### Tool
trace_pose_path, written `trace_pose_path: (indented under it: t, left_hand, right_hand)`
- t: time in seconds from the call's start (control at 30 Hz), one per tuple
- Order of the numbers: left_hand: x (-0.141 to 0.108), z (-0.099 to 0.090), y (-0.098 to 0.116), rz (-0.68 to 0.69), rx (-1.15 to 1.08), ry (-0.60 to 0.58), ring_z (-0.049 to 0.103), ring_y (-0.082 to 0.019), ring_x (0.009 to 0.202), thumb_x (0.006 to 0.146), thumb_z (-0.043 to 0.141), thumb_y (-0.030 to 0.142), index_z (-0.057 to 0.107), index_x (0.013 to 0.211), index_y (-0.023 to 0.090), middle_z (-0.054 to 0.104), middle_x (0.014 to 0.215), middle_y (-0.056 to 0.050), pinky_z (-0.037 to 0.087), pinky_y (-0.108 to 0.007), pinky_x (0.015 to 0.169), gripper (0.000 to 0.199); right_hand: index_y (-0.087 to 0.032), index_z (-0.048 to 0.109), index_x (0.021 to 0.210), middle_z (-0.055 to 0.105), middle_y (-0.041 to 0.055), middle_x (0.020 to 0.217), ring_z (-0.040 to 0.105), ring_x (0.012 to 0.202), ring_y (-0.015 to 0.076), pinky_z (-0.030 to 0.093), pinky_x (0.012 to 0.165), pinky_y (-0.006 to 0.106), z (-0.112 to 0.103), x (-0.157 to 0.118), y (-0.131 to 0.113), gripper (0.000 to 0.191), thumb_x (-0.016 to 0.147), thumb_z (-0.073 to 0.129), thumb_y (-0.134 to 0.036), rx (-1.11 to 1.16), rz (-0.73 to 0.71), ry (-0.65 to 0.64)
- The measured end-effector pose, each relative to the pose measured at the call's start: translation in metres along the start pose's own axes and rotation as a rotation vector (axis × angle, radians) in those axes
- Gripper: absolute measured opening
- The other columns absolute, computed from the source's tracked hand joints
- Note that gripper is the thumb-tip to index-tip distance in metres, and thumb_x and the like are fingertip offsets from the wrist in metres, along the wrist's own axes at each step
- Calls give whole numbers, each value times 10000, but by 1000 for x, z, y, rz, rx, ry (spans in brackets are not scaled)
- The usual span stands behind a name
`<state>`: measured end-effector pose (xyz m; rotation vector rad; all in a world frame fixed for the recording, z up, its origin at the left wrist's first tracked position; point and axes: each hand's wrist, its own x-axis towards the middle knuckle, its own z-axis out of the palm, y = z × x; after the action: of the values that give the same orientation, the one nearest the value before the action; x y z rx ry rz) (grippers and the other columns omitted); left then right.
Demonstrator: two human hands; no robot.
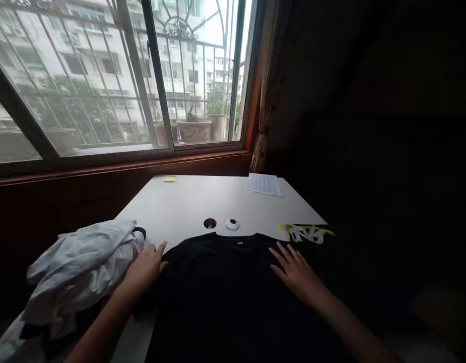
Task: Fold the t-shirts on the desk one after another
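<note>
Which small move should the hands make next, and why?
Probably a light outward smoothing of the black shirt would suit: it lies spread on the white table, and the left hand and right hand are at its opposite shoulders.

I count 1 L hand [145, 267] + 1 R hand [293, 271] = 2, lower half of frame. 1 blk T-shirt [233, 292], btm ctr. 1 heap of pale cloth [91, 264], lower L; no. of pcs hidden. 1 wht table [202, 199], mid-frame, w/ 1 round hole [210, 222] & 1 wht ring [232, 226]. Papers [265, 184], R of ctr: qty unclear. Flowerpots [195, 131], upper ctr: min. 3. 1 curtain [259, 154], upper ctr-R.
</note>
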<state>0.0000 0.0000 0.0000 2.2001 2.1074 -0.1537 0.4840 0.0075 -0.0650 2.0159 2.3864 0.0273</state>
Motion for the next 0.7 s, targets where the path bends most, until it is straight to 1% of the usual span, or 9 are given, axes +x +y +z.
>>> trace_pose_path:
  t: [0.07, 0.17, 0.2, 0.27, 0.37, 0.47, 0.57, 0.63, 0.7]
  left_hand:
    - [2, -2, -5, 17, -108, -65, 628, -306, 1221, 959, 526, 261, 385, 1514, 124, 636, 1332, -202, 457, -379, 1016, 589]
    - [3, -6, -11, 23, -198, -95, 641, -259, 1199, 960, 521, 233, 469, 1430, 130, 677, 1289, -166, 456, -324, 1007, 484]
    - [3, -7, -12, 15, -204, -82, 635, -254, 1202, 968, 507, 228, 505, 1388, 135, 681, 1284, -158, 455, -320, 1007, 431]
    - [1, -9, -12, -1, -164, -5, 614, -252, 1217, 991, 466, 223, 553, 1324, 151, 675, 1287, -143, 451, -331, 1012, 352]
    - [-4, -9, -6, -15, -35, 133, 595, -255, 1211, 1012, 411, 200, 567, 1304, 176, 664, 1272, -131, 470, -349, 973, 332]
    - [-11, -8, 3, -16, 87, 130, 611, -263, 1159, 1006, 372, 139, 574, 1304, 175, 655, 1231, -145, 505, -342, 862, 363]
    - [-17, -10, 9, -17, 137, 69, 629, -269, 1111, 988, 363, 96, 590, 1298, 162, 648, 1186, -157, 513, -335, 797, 390]
    - [-19, -12, 9, -18, 150, 53, 636, -273, 1100, 983, 367, 93, 593, 1305, 154, 643, 1176, -164, 514, -345, 809, 398]
    - [-18, -13, 9, -25, 161, 46, 643, -272, 1094, 979, 367, 88, 583, 1330, 151, 634, 1193, -173, 514, -357, 832, 417]
  right_hand:
    - [-322, 374, 1567, 265, 41, 1667, 194, 1539, 312, 177, 1229, 552, -2, 1, 10, 695, 987, 248, -684, -22, 42, -2]
    - [-305, 377, 1568, 257, 33, 1669, 194, 1538, 325, 166, 1218, 598, -3, 1, 23, 682, 993, 248, -649, -52, 86, 2]
    - [-300, 372, 1570, 245, 23, 1671, 188, 1538, 328, 168, 1215, 606, -3, 1, 26, 680, 995, 245, -639, -60, 95, 5]
    - [-290, 363, 1575, 226, 5, 1675, 178, 1540, 327, 165, 1214, 612, -3, 0, 28, 677, 998, 233, -621, -73, 96, 13]
    - [-276, 380, 1569, 222, 0, 1677, 172, 1541, 325, 154, 1215, 614, -2, 2, 27, 669, 1002, 224, -595, -75, 89, 35]
    - [-281, 414, 1552, 241, 7, 1675, 199, 1533, 333, 174, 1207, 617, -2, 5, 29, 649, 998, 243, -574, -68, 98, 46]
    - [-283, 438, 1535, 296, 37, 1659, 322, 1481, 338, 266, 1177, 592, -4, 7, 44, 633, 984, 290, -558, -49, 125, 64]
    - [-276, 445, 1526, 393, 77, 1607, 447, 1388, 350, 386, 1100, 558, -6, 6, 65, 638, 964, 331, -556, -7, 174, 72]
    - [-262, 507, 1477, 528, 111, 1487, 541, 1268, 372, 469, 1001, 526, -10, 3, 92, 648, 928, 393, -586, 57, 247, 56]
